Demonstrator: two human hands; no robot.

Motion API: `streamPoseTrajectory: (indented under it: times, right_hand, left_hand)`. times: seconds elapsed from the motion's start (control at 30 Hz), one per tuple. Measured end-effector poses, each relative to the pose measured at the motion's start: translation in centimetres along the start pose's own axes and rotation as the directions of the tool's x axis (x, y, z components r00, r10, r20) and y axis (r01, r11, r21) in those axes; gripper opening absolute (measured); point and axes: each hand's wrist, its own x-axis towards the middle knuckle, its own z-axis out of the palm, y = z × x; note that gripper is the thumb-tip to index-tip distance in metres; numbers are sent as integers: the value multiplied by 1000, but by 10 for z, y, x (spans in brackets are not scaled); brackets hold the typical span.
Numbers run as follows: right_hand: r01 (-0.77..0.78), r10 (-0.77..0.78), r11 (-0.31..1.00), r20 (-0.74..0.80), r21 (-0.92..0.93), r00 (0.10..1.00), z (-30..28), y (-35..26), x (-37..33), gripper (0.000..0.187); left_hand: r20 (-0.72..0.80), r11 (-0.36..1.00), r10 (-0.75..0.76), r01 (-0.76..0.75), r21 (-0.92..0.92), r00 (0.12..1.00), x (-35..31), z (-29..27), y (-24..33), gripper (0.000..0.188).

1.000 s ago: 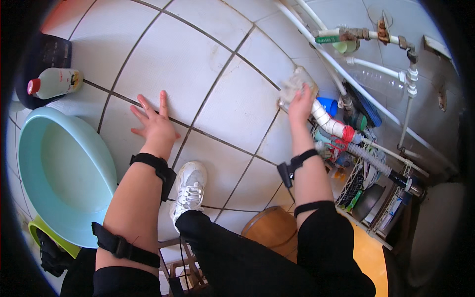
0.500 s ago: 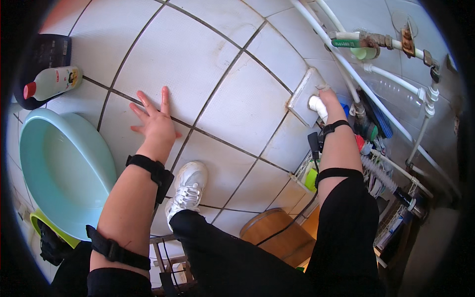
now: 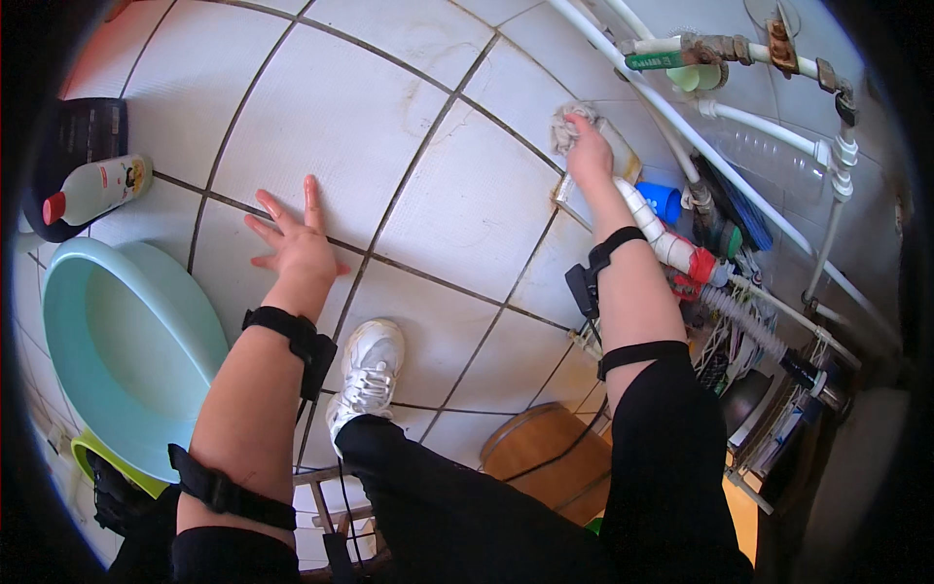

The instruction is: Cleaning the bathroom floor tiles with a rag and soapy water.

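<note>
Right hand (image 3: 591, 161): closed around a crumpled grey cloth (image 3: 568, 128), part of which is left bulging past the fingers on the far side. Cloth is held on the far right, at the far edge of a raised white block (image 3: 621, 156) by the wall; whether the surface beneath is pressed by it cannot be told.

Left hand (image 3: 304, 255): palm down, fingers spread wide and pointed far, nothing gripped. Placed over the white tiled floor (image 3: 438, 204); full contact cannot be confirmed. Black straps are worn on both forearms.

Left side: a pale blue basin (image 3: 146, 341) is noted near the left forearm, with a red-capped bottle (image 3: 109, 185) lying beyond it.

Right side: a white-wrapped pipe (image 3: 650, 229) is seen leading from the block, with a blue cup (image 3: 662, 201) just beside it. Between the arms, near: a white shoe (image 3: 372, 360) is planted on the tiles; to its right, near, a round brown wooden piece (image 3: 540, 457) is observed.
</note>
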Motion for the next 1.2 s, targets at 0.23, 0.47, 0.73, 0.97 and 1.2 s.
streamPoseTrajectory:
  times: [0.23, 0.47, 0.73, 0.97, 1.2]
  right_hand:
    - [-346, 350, 935, -368, 81, 861, -23, 102, 7, 28]
    - [-482, 520, 854, 271, -198, 810, -23, 154, 57, 89]
    - [-287, 361, 859, 103, -424, 927, -6, 2, 11, 73]
    - [4, -63, 912, -130, -411, 990, 14, 15, -70, 32]
    - [-79, 46, 969, -144, -232, 988, 21, -20, -168, 28]
  left_hand:
    - [-4, 996, -15, 15, 93, 1000, 10, 8, -9, 163]
    - [15, 999, 45, -45, 25, 999, -2, -7, 4, 159]
    - [9, 999, -15, 15, 49, 1000, 1, 1, -3, 159]
    - [-5, 1000, -8, 8, 24, 1000, -6, -3, 5, 158]
    - [9, 1000, -18, 18, 1, 1000, -7, 1, -5, 158]
